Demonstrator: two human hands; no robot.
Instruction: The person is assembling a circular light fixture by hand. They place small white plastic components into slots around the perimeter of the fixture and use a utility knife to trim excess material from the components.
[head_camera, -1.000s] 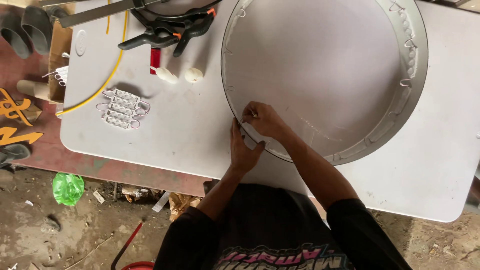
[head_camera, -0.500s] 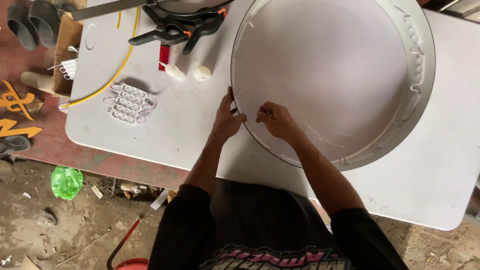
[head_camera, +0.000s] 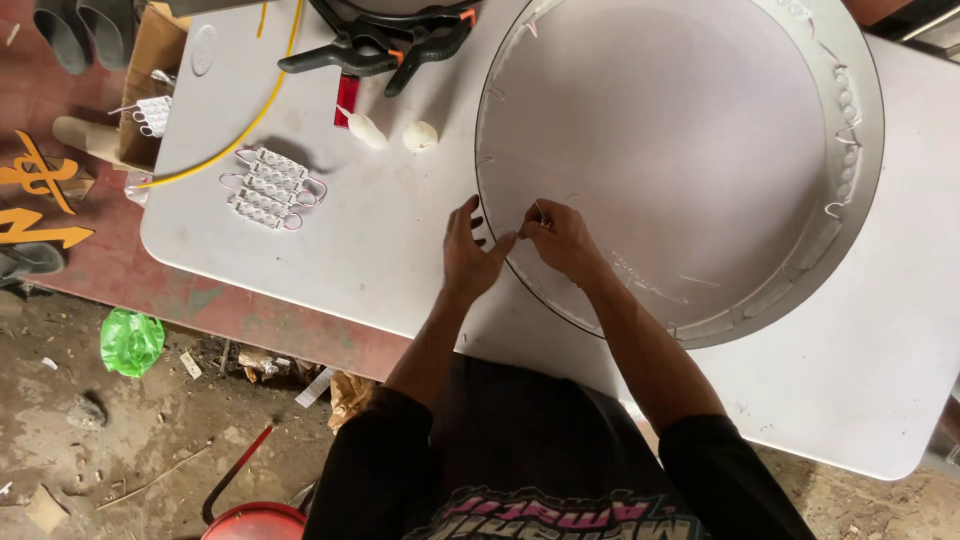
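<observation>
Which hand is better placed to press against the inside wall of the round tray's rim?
Probably right: the right hand is already inside the round tray, fingertips beside the rim wall. The left hand sits outside, gripping the rim's edge.

A single view, from a camera worn on the person's head; it looks almost straight down over the chest and both forearms onto a white table (head_camera: 330, 250), whose long edge runs at a slant across the frame; the left hand (head_camera: 468, 255) and right hand (head_camera: 562, 240) sit near the middle, close enough for single fingers to show; the large round tray (head_camera: 850, 240) fills the upper right and is cut by the top edge; the left side and bottom take in the dirt floor (head_camera: 120, 440) below the table; no second view shares the scene.
</observation>
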